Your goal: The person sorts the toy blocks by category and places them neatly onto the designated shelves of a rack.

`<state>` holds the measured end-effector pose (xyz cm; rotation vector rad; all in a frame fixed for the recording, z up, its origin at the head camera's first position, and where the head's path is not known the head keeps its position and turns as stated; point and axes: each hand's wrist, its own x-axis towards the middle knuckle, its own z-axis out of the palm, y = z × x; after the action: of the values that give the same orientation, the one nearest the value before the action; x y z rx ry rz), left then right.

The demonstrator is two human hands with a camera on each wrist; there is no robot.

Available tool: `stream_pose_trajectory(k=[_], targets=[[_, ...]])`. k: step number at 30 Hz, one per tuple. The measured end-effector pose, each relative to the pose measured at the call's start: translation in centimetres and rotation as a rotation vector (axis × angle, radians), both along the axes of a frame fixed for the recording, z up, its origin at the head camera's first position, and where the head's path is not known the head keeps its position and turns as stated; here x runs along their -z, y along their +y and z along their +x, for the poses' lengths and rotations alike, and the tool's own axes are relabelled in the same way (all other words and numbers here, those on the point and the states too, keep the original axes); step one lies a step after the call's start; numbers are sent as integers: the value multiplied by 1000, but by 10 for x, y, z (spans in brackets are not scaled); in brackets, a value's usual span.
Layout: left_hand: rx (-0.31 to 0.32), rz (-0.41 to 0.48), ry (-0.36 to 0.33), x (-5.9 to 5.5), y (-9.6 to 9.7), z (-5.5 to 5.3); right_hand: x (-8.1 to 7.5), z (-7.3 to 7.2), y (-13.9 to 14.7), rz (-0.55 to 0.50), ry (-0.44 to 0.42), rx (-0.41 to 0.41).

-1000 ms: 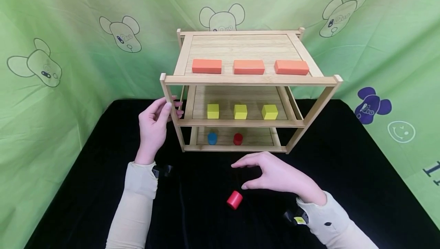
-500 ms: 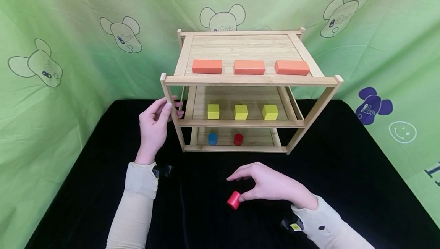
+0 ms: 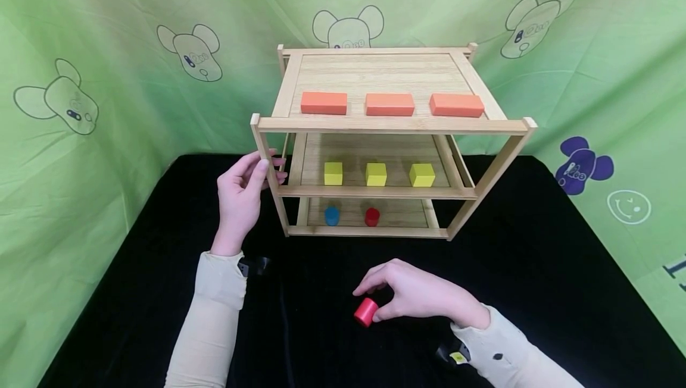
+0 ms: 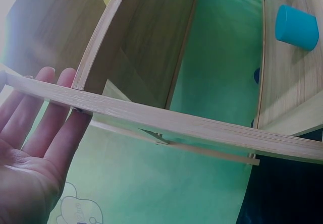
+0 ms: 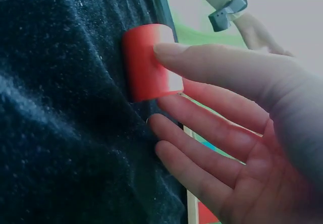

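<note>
On the black cloth in the head view, a red cylinder block (image 3: 366, 312) lies tilted. My right hand (image 3: 423, 294) has its thumb against the near side of this block and its curled fingers around the far side. In the right wrist view the thumb (image 5: 176, 56) presses on the red surface, while the index finger goes partly out of sight behind it. My left hand (image 3: 239, 197) holds the front left post of a three-tier wooden shelf (image 3: 370, 126), thumb in front and fingers behind. Those fingers (image 4: 55, 118) show past the post in the left wrist view.
Several blocks stand on the shelf: orange-red bricks (image 3: 388, 105) on top, yellow cubes (image 3: 376, 175) in the middle, a blue cylinder (image 3: 331, 216) and another red cylinder (image 3: 372, 217) at the bottom. A green printed curtain (image 3: 134, 108) hangs behind and at both sides.
My right hand has come down and toward the near side, from above the red cylinder block to closing around it. The left hand stays on the shelf post.
</note>
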<state>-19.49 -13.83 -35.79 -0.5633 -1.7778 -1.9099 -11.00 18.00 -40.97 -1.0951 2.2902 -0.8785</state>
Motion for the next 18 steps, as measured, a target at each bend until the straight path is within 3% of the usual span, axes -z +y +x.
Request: stream_pose_trajectory(k=[18], targets=[[8, -1, -5, 0, 0, 0, 1, 0, -4, 4, -13, -24]])
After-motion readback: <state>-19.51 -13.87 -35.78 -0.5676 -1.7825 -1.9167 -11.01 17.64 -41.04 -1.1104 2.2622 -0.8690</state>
